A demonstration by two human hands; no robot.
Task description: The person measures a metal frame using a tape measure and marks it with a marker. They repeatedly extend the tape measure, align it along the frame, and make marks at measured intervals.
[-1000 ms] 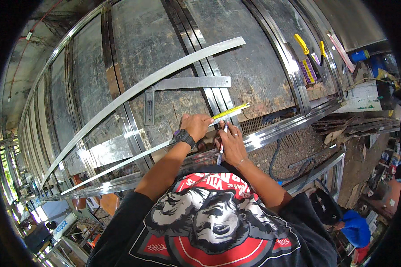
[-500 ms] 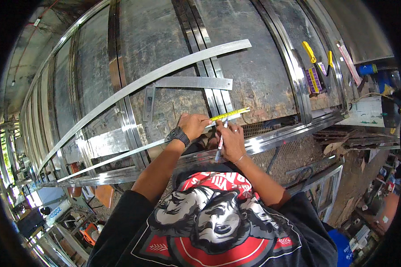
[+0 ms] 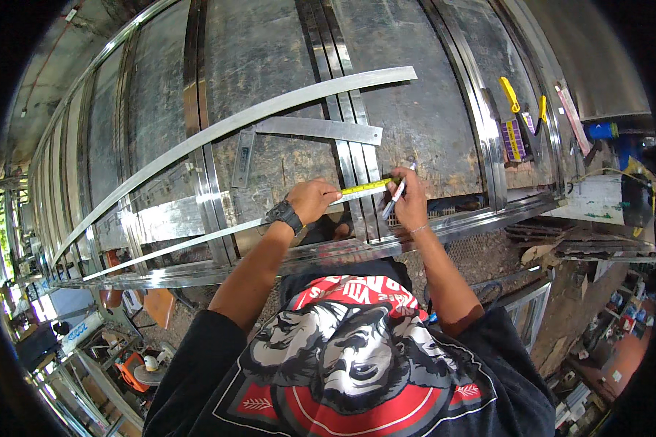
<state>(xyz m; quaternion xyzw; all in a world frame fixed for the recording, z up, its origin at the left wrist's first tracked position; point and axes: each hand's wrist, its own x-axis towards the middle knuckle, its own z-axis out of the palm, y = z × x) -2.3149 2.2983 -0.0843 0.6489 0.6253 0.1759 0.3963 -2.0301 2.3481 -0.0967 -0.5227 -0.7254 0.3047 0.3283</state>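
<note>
My left hand (image 3: 313, 199), with a dark watch at the wrist, is closed on one end of a yellow tape measure (image 3: 361, 188). The tape lies along a thin, light metal strip (image 3: 219, 234), which runs from under this hand to the far left. At the tape's other end is my right hand (image 3: 412, 202), its fingers wrapped round a white pen (image 3: 393, 200) and touching the tape. Beyond my hands, a steel try square (image 3: 317, 129) rests on the worktop, and a long flat metal bar (image 3: 237, 132) lies further off, bent by the lens.
Shiny metal rails (image 3: 481, 146) cross the dark worktop (image 3: 270, 164); a long rail (image 3: 444, 222) borders its near side. Yellow-handled tools (image 3: 509, 95) and a purple-and-yellow packet (image 3: 514, 140) lie on the right. Metal frames and an orange tool (image 3: 133, 371) stand at lower left.
My right hand has moved right and slightly away from me, to the tape's right end, and the pen has turned with it. My left hand stays on the tape.
</note>
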